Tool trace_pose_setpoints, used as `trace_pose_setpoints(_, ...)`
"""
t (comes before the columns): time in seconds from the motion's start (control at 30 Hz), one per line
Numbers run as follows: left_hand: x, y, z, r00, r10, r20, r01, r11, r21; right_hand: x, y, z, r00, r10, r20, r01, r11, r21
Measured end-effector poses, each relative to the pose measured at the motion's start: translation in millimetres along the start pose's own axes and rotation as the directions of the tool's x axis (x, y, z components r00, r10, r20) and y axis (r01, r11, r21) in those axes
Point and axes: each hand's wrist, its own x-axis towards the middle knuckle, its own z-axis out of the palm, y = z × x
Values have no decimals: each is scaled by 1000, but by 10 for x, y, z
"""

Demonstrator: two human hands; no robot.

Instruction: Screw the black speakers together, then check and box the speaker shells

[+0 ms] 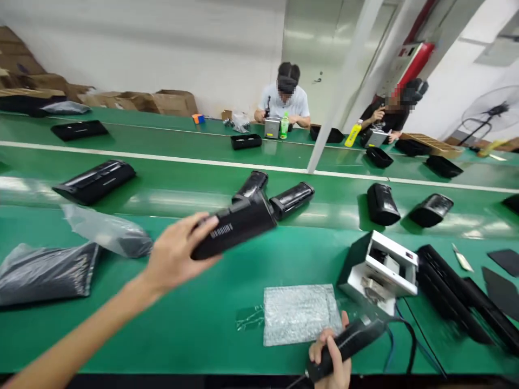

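My left hand [174, 251] is closed around the near end of a long black case [237, 226] with pale lettering on its side, raised above the green bench. At the front edge my right hand [334, 354] wraps round a dark elongated device [351, 343], blurred, so its kind is unclear; a thin cord seems to run from its lower end. Close beside that hand lies a flat bubble-wrap pouch [300, 313]. A white and black box-shaped machine [379, 270] stands just beyond, with cables near it. Two black glossy cases [292, 199] lie behind the raised one.
Plastic-bagged dark items [44, 273] lie at left. More black cases [383, 204] sit along the green belt [194, 186]. Long black parts [454, 292] and a small knife-like tool [462, 258] are at right. Two people [284, 100] work across the belt; a white post [336, 92] rises between.
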Motion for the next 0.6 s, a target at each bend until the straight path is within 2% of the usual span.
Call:
trace_pose_setpoints(0.03,-97,335,59,994,107,-11,-107,994,-14,-31,-31,-31,1000,-2,1,2,999,32)
trace_pose_setpoints(0.1,-269,923,261,973,231,3,-230,970,-78,-111,-179,-91,999,-32,29,31,999,40)
trace_pose_setpoints(0.2,-406,1492,633,947,319,48,-310,940,-142,-207,-581,-190,984,-167,67,170,985,-39)
trace_pose_setpoints(0.27,-431,1682,815,940,337,56,-325,934,-150,-196,-926,-263,949,-315,19,316,947,-58)
trace_pose_setpoints(0.33,-456,1779,898,941,332,62,-322,937,-139,-99,-1294,-331,874,-483,-50,480,875,-67)
trace_pose_setpoints(0.37,-478,1809,901,943,325,69,-314,940,-133,-19,-1473,-356,825,-563,-46,559,826,-79)
trace_pose_setpoints(0.43,-537,1854,848,945,313,91,-300,945,-132,185,-1794,-362,723,-690,37,689,716,-113)
trace_pose_setpoints(0.5,-580,1906,754,939,329,102,-313,939,-141,415,-2036,-290,642,-763,79,765,629,-139)
trace_pose_setpoints(0.6,-500,2057,637,935,343,91,-323,928,-184,744,-2216,-61,578,-815,32,804,562,-197)
